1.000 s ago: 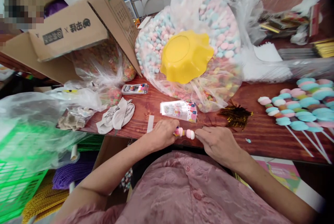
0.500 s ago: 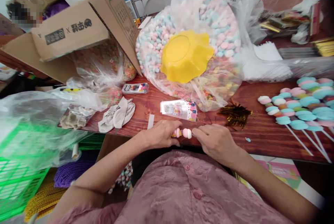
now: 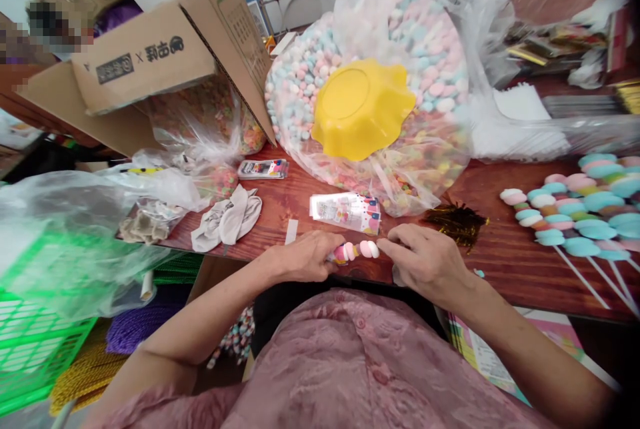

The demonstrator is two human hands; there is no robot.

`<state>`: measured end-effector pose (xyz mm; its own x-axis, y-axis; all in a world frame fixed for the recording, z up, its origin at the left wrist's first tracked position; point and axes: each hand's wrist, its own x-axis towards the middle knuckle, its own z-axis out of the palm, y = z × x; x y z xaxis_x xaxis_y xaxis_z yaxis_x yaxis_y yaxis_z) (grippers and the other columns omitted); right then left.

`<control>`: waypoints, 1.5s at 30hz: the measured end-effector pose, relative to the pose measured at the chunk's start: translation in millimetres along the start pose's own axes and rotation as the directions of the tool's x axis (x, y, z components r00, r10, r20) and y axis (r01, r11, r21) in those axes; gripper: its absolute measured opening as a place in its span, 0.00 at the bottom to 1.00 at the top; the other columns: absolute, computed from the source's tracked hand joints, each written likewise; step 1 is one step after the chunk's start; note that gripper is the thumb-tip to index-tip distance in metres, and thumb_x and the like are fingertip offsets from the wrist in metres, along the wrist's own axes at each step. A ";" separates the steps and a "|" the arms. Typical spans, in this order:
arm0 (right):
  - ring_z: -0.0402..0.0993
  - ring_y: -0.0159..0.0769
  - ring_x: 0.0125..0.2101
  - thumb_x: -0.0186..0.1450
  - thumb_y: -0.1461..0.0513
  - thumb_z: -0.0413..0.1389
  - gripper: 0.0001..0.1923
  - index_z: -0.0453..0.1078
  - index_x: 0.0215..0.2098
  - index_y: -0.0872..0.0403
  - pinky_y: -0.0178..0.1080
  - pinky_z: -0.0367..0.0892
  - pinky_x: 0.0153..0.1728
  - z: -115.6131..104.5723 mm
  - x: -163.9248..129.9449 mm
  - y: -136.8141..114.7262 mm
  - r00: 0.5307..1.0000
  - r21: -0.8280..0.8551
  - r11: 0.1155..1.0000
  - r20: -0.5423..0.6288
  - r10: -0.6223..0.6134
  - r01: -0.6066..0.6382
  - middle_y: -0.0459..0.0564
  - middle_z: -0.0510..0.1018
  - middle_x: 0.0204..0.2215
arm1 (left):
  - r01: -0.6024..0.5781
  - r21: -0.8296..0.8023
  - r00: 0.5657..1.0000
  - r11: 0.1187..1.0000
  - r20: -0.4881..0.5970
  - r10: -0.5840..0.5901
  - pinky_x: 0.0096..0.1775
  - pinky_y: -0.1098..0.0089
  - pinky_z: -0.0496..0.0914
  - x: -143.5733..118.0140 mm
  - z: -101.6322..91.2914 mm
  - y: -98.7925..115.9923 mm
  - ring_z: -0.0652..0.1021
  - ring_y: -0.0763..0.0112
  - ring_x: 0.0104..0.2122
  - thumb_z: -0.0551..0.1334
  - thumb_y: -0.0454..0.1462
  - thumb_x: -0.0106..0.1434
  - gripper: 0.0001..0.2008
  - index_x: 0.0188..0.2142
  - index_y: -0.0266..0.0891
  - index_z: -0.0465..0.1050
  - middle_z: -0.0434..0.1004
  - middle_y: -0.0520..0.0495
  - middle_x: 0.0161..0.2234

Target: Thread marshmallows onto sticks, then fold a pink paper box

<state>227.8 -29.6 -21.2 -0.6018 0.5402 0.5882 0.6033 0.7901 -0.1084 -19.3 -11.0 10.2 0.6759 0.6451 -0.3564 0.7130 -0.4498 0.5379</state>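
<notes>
A short marshmallow skewer [image 3: 364, 249] in pink and white, with some yellow, points to the right just over the table's front edge. My left hand [image 3: 313, 255] is closed around its left part, so the lower end is hidden. At the skewer's white tip are the bent fingers of my right hand [image 3: 425, 259], thumb and forefinger close together. A small pale, see-through edge shows beneath that palm; what it belongs to is unclear. Just beyond the hands lies a clear printed packet [image 3: 345, 211], and beside it a white strip [image 3: 291, 231].
Behind, a yellow scalloped bowl [image 3: 363, 109] rests upside down on big clear bags of marshmallows [image 3: 440, 49] and gummies. Finished marshmallow skewers [image 3: 580, 202] lie at right, gold tinsel ties [image 3: 457, 223] nearer. An open carton [image 3: 150, 55], grey cloth [image 3: 227, 219] and green basket [image 3: 45, 355] are leftward.
More of the marshmallow skewer shows out of my left hand. My right hand has shifted slightly right, its fingers lifted and bent at the tip. The whole view has shifted slightly.
</notes>
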 end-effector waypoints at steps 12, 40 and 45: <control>0.61 0.32 0.23 0.64 0.71 0.48 0.12 0.70 0.29 0.55 0.39 0.49 0.28 2.3 -6.9 -11.1 0.981 -0.003 0.993 0.155 0.121 -0.122 0.46 0.70 0.21 | 0.030 -0.045 0.991 0.999 -0.127 -0.036 0.34 0.69 0.63 2.3 9.5 -0.2 0.74 0.66 0.33 0.62 0.34 0.59 0.06 0.36 0.39 0.67 0.74 0.48 0.34; 0.62 0.31 0.21 0.62 0.73 0.47 0.13 0.69 0.27 0.55 0.39 0.49 0.28 5.2 -5.8 -28.2 0.960 0.077 0.986 0.248 0.127 -0.150 0.45 0.72 0.20 | -0.108 0.109 0.986 0.988 -0.118 0.121 0.50 0.54 0.69 -5.7 32.3 4.4 0.75 0.51 0.51 0.52 0.29 0.61 0.31 0.65 0.33 0.49 0.73 0.30 0.51; 0.64 0.31 0.21 0.60 0.74 0.47 0.13 0.68 0.26 0.55 0.38 0.51 0.30 12.0 -3.8 -33.9 0.972 0.052 0.990 0.206 0.116 -0.129 0.45 0.73 0.19 | -0.144 0.132 0.982 0.981 -0.106 0.158 0.51 0.54 0.67 1.2 27.1 3.1 0.73 0.52 0.52 0.54 0.27 0.59 0.35 0.66 0.35 0.46 0.71 0.31 0.53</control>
<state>203.4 -54.9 -29.3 -0.6228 0.6759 0.3940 0.6478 0.7279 -0.2247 -11.3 -28.4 -9.3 0.7565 0.6277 -0.1834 0.6266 -0.6155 0.4781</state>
